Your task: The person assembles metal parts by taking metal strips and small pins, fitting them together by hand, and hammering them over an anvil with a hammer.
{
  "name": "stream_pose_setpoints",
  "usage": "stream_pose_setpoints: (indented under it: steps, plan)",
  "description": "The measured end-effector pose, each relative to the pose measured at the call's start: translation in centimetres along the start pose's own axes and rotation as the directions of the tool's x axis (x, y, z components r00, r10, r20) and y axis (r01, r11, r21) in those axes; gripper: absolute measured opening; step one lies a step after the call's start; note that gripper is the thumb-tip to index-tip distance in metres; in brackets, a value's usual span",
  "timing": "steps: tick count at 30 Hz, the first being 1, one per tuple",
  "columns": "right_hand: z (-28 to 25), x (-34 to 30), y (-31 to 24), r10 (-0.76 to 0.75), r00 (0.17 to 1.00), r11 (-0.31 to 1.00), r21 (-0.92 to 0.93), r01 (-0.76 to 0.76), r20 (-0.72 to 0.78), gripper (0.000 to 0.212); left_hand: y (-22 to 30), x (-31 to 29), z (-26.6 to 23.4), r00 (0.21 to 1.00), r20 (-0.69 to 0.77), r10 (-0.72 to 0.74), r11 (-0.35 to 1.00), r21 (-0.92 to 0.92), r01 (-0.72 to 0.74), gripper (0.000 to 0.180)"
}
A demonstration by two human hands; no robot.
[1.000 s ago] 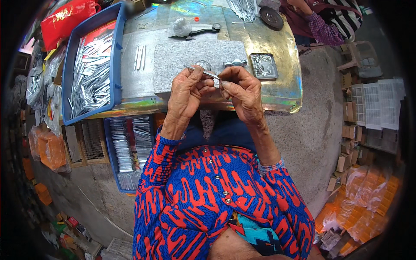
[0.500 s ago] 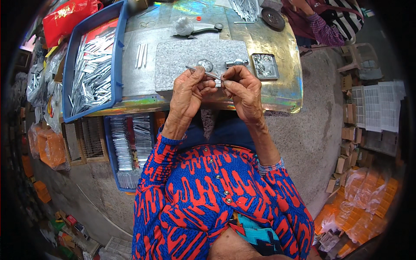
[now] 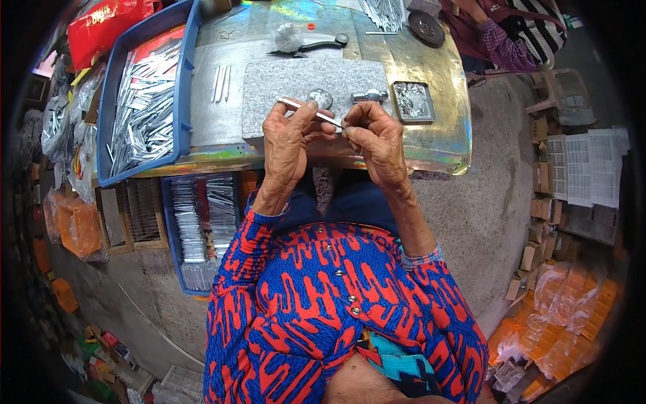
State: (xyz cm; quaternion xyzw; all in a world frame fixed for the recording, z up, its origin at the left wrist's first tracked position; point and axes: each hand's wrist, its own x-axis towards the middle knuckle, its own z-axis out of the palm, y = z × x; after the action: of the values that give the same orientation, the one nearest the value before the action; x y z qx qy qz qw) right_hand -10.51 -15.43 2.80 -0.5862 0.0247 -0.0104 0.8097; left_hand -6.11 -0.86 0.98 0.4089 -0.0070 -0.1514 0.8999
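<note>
My left hand holds a slim silvery metal rod between thumb and fingers, tilted down to the right. At the rod's right end, my right hand pinches with thumb and forefinger; any small part there is hidden by the fingertips. Both hands are over the front edge of a grey speckled stone slab. Just beyond them on the slab are a round metal dish and a hammer-like metal tool. Right of the slab stands a square tray of small shiny metal pieces.
A blue crate of similar rods is at left, with several loose rods beside it. A black-handled tool lies behind the slab. Below the table is another blue crate. A person's sleeve shows at far right.
The rod has turned in my left hand, and more of its left end now shows. My left hand has shifted slightly left, while my right hand remains at the other end.
</note>
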Motion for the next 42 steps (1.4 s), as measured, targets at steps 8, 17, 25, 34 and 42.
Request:
stream_pose_setpoints:
  steps: [8,17,25,34,42]
  plan:
    - [0.8,-0.4,0.1,-0.223,0.975,0.865,-0.456,0.208,0.022,0.011,0.2,-0.1,0.2,0.998,-0.001,0.061,0.993,0.098,-0.061,0.018]
    - [1.2,-0.4,0.5,-0.191,0.981,0.906,-0.379,0.188,0.032,0.012,0.5,-0.2,0.2,0.997,-0.043,0.063,0.995,0.081,-0.059,0.016]
    - [1.0,-0.1,1.3,-0.244,0.969,0.893,-0.381,0.241,0.040,0.013,0.5,-0.2,0.0,0.999,-0.028,0.024,0.997,0.068,-0.023,0.018]
    - [1.2,0.4,1.6,-0.236,0.971,0.892,-0.404,0.205,-0.029,0.010,1.0,-0.3,0.1,1.000,-0.002,0.025,0.963,0.267,-0.024,0.015]
    - [2.4,2.0,2.5,-0.267,0.958,0.903,-0.374,0.213,-0.101,0.014,1.8,1.7,0.1,0.983,0.085,0.162,0.861,0.475,-0.183,0.013]
